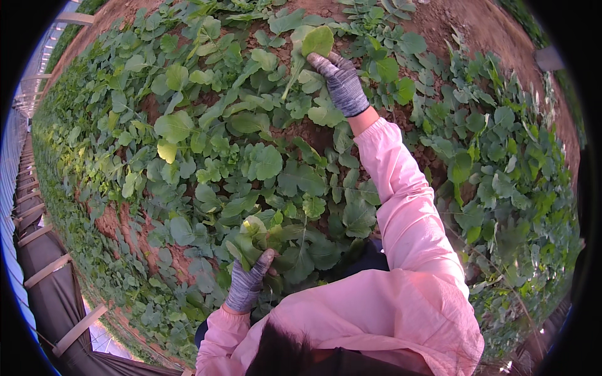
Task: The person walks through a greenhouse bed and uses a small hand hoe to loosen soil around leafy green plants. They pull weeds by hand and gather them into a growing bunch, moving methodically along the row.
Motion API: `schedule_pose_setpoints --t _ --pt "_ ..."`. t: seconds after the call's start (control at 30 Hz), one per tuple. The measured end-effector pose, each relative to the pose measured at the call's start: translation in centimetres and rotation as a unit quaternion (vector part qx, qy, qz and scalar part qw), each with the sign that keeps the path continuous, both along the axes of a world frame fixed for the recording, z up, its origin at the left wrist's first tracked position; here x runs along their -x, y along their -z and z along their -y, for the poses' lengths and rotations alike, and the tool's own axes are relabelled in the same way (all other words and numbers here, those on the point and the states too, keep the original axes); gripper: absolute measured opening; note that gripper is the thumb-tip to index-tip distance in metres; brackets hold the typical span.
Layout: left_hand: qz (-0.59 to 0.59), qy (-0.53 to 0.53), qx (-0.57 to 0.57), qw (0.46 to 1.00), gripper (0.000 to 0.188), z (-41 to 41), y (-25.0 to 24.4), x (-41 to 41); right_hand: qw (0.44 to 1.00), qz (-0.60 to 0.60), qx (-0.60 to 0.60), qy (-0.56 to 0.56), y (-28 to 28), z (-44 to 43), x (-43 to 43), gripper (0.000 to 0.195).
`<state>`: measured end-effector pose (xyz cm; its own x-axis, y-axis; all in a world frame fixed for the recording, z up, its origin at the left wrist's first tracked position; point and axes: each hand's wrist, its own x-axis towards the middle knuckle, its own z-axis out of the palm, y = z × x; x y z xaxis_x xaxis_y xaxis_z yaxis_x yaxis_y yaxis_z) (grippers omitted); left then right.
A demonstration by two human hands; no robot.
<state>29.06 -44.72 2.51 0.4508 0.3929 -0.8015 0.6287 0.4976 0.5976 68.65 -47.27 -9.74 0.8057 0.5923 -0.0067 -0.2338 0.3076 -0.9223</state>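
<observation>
My left hand [247, 282], in a grey knitted glove, is closed around a small bunch of picked green leaves [249, 239] close to my body. Far out in front, my right hand [339, 82], gloved alike, pinches a yellowish-green leaf [318, 41] between thumb and fingers. Whether that leaf is still on its plant cannot be told. Low leafy plants with lobed leaves, like radish greens [265, 162], spread beneath and between both hands. One yellowed leaf [167, 150] stands out among them to the left.
Reddish-brown soil [301, 134] shows through gaps in the foliage. A bare soil strip [470, 28] runs along the far right. At the left edge, slanted posts [47, 270] stand along dark sheeting [47, 301] and a pale plastic wall [11, 211], like a greenhouse side.
</observation>
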Motion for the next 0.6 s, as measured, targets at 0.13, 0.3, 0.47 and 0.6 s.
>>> schedule_pose_setpoints --t 0.13,0.3,0.47,0.6 --pt "0.104 -0.082 -0.032 0.991 0.044 0.1 0.6 0.2 0.932 -0.015 0.009 -0.361 -3.5 3.3 9.6 0.033" --pt "0.126 -0.122 0.009 0.985 0.051 0.8 1.9 2.1 0.854 0.067 0.058 -0.513 -5.1 4.5 20.4 0.045" --pt "0.142 -0.048 -0.019 0.989 0.051 1.6 2.9 3.5 0.827 0.348 0.146 -0.417 -6.7 6.2 23.6 0.038" --pt "0.152 -0.1 0.012 0.983 0.053 2.7 2.1 3.2 0.8 0.429 0.158 -0.388 -8.1 8.6 25.2 0.055"
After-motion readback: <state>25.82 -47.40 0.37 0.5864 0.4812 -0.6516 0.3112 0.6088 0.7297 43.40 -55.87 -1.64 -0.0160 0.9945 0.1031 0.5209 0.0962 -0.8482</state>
